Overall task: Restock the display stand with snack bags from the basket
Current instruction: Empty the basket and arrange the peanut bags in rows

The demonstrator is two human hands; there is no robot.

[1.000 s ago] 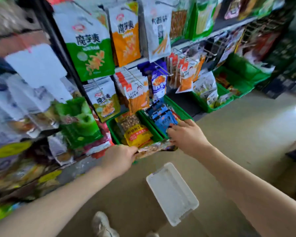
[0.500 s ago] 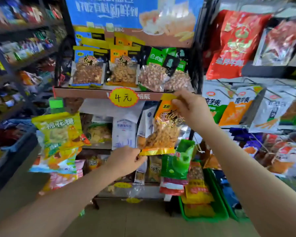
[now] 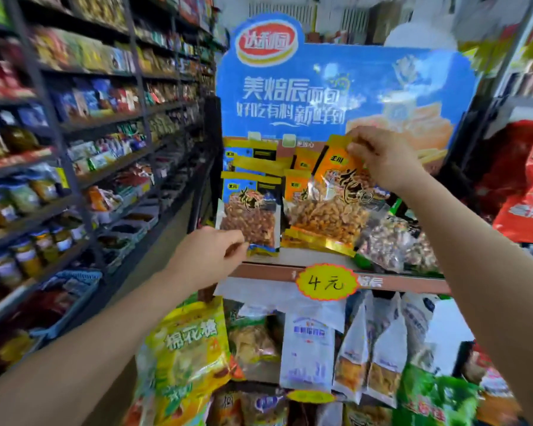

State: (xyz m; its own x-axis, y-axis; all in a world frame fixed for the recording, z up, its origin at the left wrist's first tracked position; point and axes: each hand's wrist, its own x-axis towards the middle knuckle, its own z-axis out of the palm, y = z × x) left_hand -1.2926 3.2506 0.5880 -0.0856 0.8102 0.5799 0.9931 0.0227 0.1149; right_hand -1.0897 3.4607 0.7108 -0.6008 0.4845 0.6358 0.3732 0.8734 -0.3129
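Note:
An orange peanut snack bag (image 3: 326, 207) hangs in front of the top shelf (image 3: 271, 272) of the blue display stand. My right hand (image 3: 382, 161) pinches its top edge. The bag's gold bottom edge rests low over the shelf, in front of other orange bags. My left hand (image 3: 210, 250) is at the lower left corner of a blue peanut bag (image 3: 250, 216) standing on the same shelf, fingers curled at its edge; I cannot tell if it grips it. The basket is out of view.
A yellow "4 元" price tag (image 3: 325, 282) sticks on the shelf front. Green nut bags (image 3: 394, 241) lie right of the orange one. Marshmallow bags (image 3: 188, 355) and white bags (image 3: 308, 345) hang below. Long stocked shelves (image 3: 74, 179) run along the left aisle; red bags (image 3: 523, 192) hang right.
The view rose from the floor bins to the stand's top shelf. My right hand lifted the orange bag up to that shelf; my left hand let go of its bottom and moved to the blue bag.

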